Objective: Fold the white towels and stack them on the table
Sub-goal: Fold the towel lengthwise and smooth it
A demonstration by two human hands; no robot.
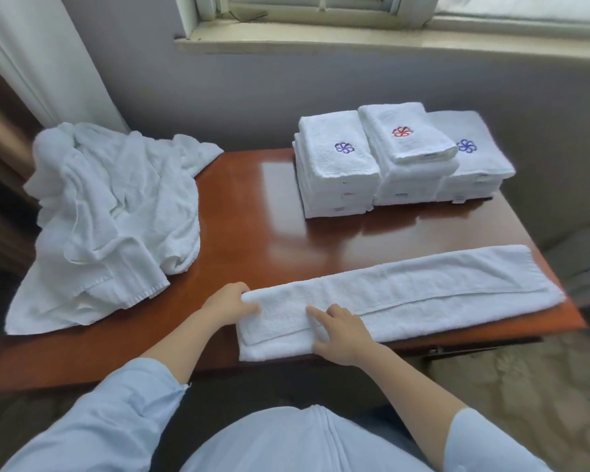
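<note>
Towel (440,291), laid as a long strip along the near edge of the table (252,216), is gripped at its end by the left hand (229,306) and pressed flat by the spread right hand (341,335); edges should be kept aligned as the end is folded over.

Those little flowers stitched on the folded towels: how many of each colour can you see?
Purple flower: 1
Red flower: 1
Blue flower: 1
Total: 3
</note>
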